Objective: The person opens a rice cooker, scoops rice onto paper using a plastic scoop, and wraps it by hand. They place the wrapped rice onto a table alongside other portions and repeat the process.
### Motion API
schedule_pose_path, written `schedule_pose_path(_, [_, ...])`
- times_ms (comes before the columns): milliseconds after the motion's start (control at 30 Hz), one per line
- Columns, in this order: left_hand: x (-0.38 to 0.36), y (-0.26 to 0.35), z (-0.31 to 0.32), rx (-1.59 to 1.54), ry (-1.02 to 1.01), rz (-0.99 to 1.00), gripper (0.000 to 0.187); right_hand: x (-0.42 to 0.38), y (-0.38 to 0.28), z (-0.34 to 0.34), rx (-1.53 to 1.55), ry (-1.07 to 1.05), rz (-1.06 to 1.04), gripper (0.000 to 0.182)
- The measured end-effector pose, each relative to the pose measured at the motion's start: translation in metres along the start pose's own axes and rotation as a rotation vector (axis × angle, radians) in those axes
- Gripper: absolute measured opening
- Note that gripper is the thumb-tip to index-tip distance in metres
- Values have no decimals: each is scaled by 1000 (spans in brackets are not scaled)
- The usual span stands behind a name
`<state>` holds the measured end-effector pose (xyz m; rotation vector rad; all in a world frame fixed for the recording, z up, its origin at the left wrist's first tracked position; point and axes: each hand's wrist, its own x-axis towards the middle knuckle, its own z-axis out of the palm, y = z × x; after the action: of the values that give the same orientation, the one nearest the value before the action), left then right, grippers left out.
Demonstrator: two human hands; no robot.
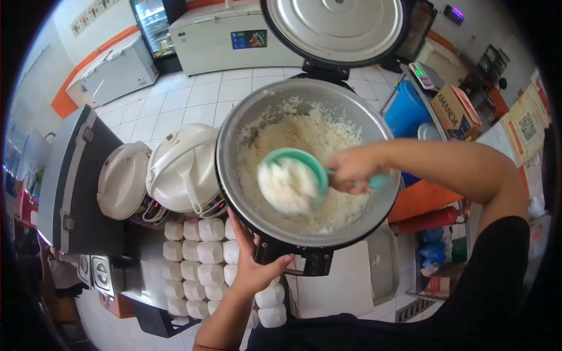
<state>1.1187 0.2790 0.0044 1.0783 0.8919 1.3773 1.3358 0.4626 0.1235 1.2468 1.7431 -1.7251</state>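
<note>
A large round rice cooker (234,193) stands in front of me, full of loose white rice (304,128), with its metal lid (336,26) tipped up at the back. My right hand (354,169), closed round the handle, holds a light green scoop (321,169) over the pot. White rice is heaped in the scoop; hand and scoop are blurred by motion. My left hand (254,269) grips the cooker's outer side at the front left, fingers along the wall and thumb against the black front handle (316,263).
Several rows of whitish wrapped packets (209,253) lie left of the cooker. Beyond stand two lidded white rice cookers (184,169), a white rice paddle (190,190) on one, and a grey cooler box (76,181). A shelf at right holds a box (453,111) and scale (424,76).
</note>
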Motion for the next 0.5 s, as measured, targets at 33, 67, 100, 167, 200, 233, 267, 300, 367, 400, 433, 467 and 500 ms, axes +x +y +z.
schedule_pose_path(33, [0,0,0,14,16,-6,131,12,-1,-1,54,57,1,17])
schedule_pose_path(67, [1,0,-1,30,28,-8,131,29,3,0,43,97,3,20])
schedule_pose_path(100, [1,-4,-3,51,22,1,130,47,8,3,35,133,5,23])
schedule_pose_path(167, [1,-2,1,22,23,-16,130,67,10,21,-61,169,-5,28])
schedule_pose_path(200, [1,-1,2,-20,47,-23,130,70,9,28,-55,167,-12,28])
schedule_pose_path(233, [1,-1,3,-11,50,-25,130,73,7,34,-44,130,8,28])
schedule_pose_path(267, [2,-2,3,17,43,-9,130,75,5,38,-36,92,27,29])
schedule_pose_path(300, [2,-2,1,45,36,7,130,72,7,34,-32,40,-28,30])
schedule_pose_path(367, [4,-2,0,79,36,35,131,60,6,33,-93,47,-42,29])
schedule_pose_path(400, [3,-3,0,107,30,53,131,50,6,35,-145,55,-47,29])
schedule_pose_path(433, [3,-4,0,107,28,59,133,40,6,34,-151,57,-47,29])
schedule_pose_path(467, [4,-4,1,103,32,69,133,27,5,32,-110,21,-44,28])
schedule_pose_path(500, [4,-3,2,85,33,58,133,15,4,31,-69,-16,-42,27])
